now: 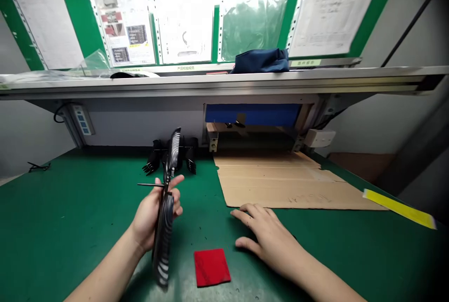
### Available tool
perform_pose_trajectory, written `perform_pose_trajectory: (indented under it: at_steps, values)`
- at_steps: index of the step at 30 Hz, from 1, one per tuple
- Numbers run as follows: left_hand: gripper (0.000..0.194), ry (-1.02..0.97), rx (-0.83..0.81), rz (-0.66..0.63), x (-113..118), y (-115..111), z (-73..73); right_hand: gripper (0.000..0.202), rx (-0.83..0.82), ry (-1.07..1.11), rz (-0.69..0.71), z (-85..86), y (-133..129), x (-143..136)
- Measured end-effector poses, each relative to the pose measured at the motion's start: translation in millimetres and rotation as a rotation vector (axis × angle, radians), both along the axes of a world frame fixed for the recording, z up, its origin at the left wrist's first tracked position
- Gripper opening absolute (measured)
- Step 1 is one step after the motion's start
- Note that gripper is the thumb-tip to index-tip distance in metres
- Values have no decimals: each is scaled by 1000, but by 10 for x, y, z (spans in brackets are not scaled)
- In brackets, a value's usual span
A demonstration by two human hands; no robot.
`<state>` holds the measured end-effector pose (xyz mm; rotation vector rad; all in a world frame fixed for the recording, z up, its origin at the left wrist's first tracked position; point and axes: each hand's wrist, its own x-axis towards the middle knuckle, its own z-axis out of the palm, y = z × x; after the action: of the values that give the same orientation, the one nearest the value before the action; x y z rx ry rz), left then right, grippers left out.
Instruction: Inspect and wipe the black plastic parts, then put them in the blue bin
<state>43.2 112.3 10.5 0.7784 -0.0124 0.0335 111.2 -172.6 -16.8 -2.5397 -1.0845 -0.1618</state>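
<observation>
Blk part (165, 215) below sleeved docs (184, 17)

I am noting a wide clear stretch of table (80, 208) on the left, outward from the left hand (146, 218). Between the hands, a bare lane is running forward; a flat red square (212, 268) is lying in its near end, leaving room overhead. The long black part (162, 229) in the left hand is walling off the lane's left side, and black pieces (191, 147) are crowding its far left corner. Ahead of the right hand (266, 232), cardboard (266, 185) is lying flat, obstructing little. The shelf (210, 87) is spanning the rear, limiting upward passage there. A yellow strip (400, 208) is lying along the right side.
</observation>
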Motion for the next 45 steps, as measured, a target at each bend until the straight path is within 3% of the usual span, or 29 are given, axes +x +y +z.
perform_pose_trajectory:
  at_steps: [3, 5, 7, 9, 13, 16, 21, 24, 27, 30, 34, 37, 40, 43, 45]
  values:
    - [61, -91, -92, -283, 29, 28, -211, 54, -50, 111, 189, 78, 269, -224]
    - [66, -145, -121, -412, 33, 7, -317, 51, -119, 195, 320, 132, 444, -335]
    - [66, -183, -153, -508, 15, -35, -363, 37, -133, 233, 334, 154, 556, -352]
    - [65, -187, -175, -571, -16, -87, -363, 29, -24, 256, 256, 147, 591, -287]
    - [52, -56, -156, -528, -53, -181, -388, 23, 376, 146, 22, 116, 540, -141]
    - [40, 24, -92, -530, -40, -240, -514, 29, 507, -78, -21, 92, 517, -149]
    - [75, 217, 52, -744, -59, -363, -707, 43, 325, -340, 260, 13, 539, -235]
    - [77, 321, 126, -708, -97, -412, -706, 42, 260, -363, 401, -18, 542, -254]
    - [79, 347, 203, -686, -121, -424, -661, 37, 304, -299, 306, -32, 537, -254]
    - [76, 357, 205, -672, -127, -426, -650, 37, 298, -263, 376, -43, 528, -260]
    - [74, 315, 148, -726, -121, -430, -716, 36, 322, -240, 313, -46, 518, -277]
    - [74, 319, 111, -698, -118, -436, -756, 38, 304, -240, 380, -40, 520, -298]
    - [74, 305, 126, -692, -120, -442, -756, 36, 323, -226, 311, -39, 523, -300]
    - [72, 279, 96, -706, -120, -436, -738, 37, 300, -218, 368, -43, 498, -239]
    - [62, 254, 61, -687, -117, -420, -727, 34, 323, -173, 259, -49, 457, -167]
